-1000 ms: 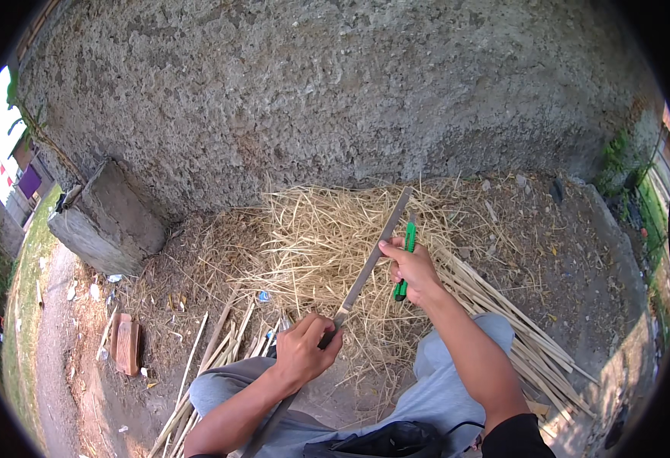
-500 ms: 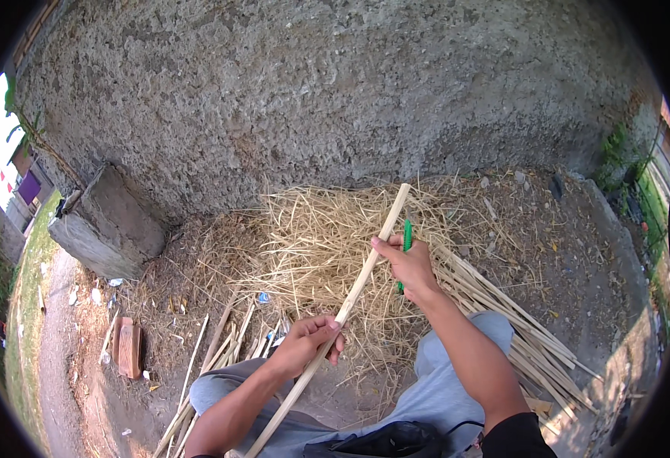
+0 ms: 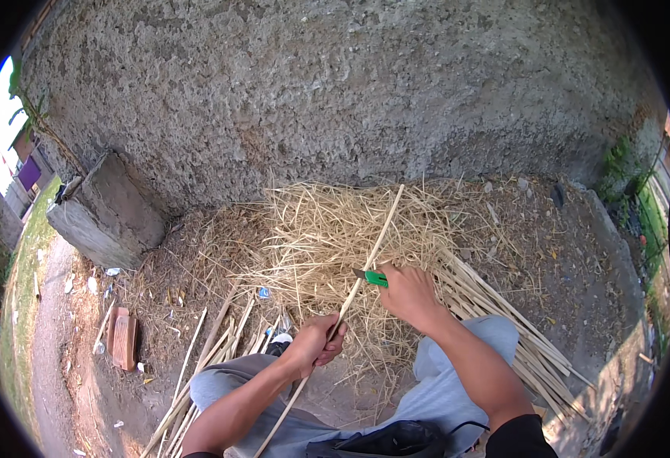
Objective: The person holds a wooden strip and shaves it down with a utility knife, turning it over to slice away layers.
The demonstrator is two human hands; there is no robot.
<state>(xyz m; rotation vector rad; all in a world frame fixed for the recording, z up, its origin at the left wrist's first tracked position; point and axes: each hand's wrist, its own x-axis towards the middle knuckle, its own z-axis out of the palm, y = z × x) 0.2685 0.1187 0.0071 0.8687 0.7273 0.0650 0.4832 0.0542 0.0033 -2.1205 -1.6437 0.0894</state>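
Note:
A long pale strip of wood or bamboo [image 3: 383, 229] runs slantwise between my knees, its narrow edge now facing up. My left hand [image 3: 317, 343] is closed around it below its middle. In my right hand [image 3: 411, 294] is a green utility knife [image 3: 377, 279], its blade out and pointing left. The blade lies against or across the strip, a short way above my left hand. Curly pale shavings [image 3: 312, 229] lie heaped beneath and beyond both hands.
More cut strips [image 3: 510, 320] lie by my right knee, and others [image 3: 197, 382] by my left. A rough grey wall [image 3: 350, 99] rises behind the shavings. A concrete block [image 3: 106, 217] and a reddish brick [image 3: 124, 341] stand at the left.
My right hand has moved down off the strip's upper part and turned the knife from upright to sideways, blade at the strip. The strip has rotated from its broad face to its narrow edge.

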